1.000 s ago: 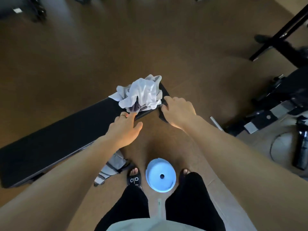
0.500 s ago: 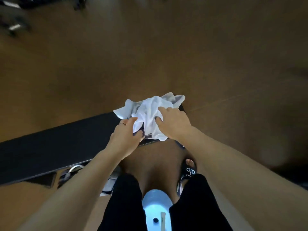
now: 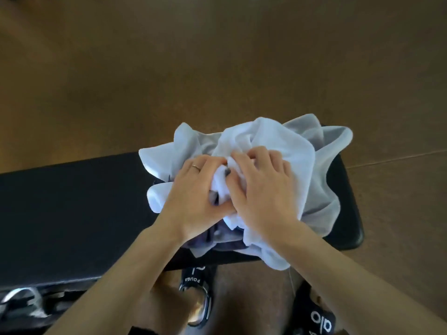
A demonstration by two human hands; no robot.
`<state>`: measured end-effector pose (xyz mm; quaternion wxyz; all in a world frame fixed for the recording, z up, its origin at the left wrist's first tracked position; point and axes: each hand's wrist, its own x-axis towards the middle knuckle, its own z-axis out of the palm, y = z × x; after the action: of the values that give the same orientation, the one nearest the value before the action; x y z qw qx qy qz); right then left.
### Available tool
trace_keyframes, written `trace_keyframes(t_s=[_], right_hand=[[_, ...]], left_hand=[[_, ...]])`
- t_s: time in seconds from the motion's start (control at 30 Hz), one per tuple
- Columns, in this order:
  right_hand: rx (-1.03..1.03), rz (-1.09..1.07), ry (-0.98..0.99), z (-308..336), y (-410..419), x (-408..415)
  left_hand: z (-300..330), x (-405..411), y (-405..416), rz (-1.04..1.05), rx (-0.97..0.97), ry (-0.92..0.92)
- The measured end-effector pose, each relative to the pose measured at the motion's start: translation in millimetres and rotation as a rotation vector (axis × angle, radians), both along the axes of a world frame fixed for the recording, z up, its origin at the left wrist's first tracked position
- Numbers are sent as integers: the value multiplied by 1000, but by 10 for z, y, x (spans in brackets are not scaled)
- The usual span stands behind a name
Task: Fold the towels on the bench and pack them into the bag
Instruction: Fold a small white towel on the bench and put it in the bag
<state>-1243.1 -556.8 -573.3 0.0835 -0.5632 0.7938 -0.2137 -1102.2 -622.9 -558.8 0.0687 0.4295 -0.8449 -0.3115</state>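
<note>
1. both hands are now sitting on top of the crumpled white cloth towels [image 3: 278,151], where half a second ago they were only reaching the near edge of the pile.
2. the left hand [image 3: 193,192], wearing a thin ring, is curling its fingers into the folds and gripping the cloth at the pile's middle.
3. the right hand [image 3: 261,189] is lying just beside it, touching it, with its fingertips digging into the same bunch of white fabric and clutching it.
4. the towels are lying heaped at the right end of the long black padded table [image 3: 72,213], with one corner hanging over the near edge.
5. a darker grey-purple cloth [image 3: 212,240] is showing beneath the white folds near the left wrist.
6. the view is now closer and lower than before, so the pile is filling more of the picture and the round pale blue disc seen earlier is out of sight.
7. a black slide sandal with white lettering [image 3: 319,317] is standing on the brown floor [image 3: 217,56] below the table.
</note>
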Motion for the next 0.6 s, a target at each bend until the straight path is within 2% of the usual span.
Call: trace_keyframes(t_s=[0.2,0.47,0.6], right_hand=[[-172,-21,-26,-216,10,24],[-345,-74,-101,-292,-34,5],[-451,-110,-160,-177,-11,-7]], left_hand=[[-280,62,-125,-55,-88,58],[-102,300,-118,-47,24,200],[61,445,-23,-17,-111,295]])
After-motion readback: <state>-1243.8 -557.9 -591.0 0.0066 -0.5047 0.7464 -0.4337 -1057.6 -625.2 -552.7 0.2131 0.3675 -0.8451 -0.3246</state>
